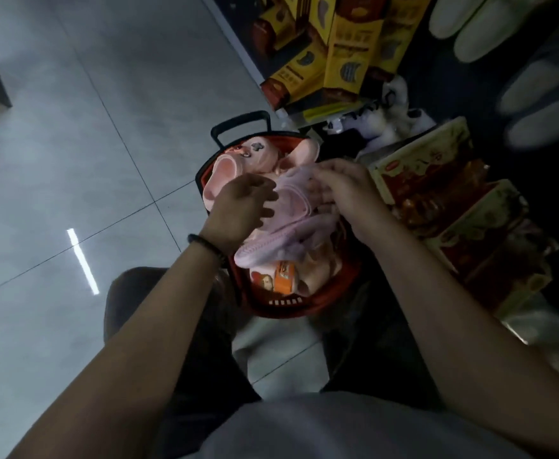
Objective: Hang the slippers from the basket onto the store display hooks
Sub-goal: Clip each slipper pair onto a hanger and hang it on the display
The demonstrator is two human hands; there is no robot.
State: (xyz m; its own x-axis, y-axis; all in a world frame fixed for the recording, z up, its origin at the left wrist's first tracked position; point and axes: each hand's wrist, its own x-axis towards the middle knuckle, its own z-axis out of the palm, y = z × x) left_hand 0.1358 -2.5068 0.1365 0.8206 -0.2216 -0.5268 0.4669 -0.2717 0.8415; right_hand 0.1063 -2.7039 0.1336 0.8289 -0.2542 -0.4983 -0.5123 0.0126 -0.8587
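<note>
A red shopping basket (pixel 304 308) with a black handle (pixel 238 124) stands on the floor between my legs, full of pink slippers. A pale pink pair (pixel 291 223) lies on top. My right hand (pixel 347 197) grips its upper end, thumb on top and fingers underneath. My left hand (pixel 241 207) hovers at the pair's left side with loosely curled fingers touching the fabric. A peach slipper with a flower charm (pixel 255 154) lies at the basket's far end. An orange label (pixel 284 276) shows lower down.
Yellow and brown boxes (pixel 337 51) fill a low shelf ahead. Red and cream gift boxes (pixel 437 200) stand stacked close to the basket's right. White and grey slippers (pixel 489 31) hang at upper right. Grey tiled floor (pixel 73 160) spreads to the left.
</note>
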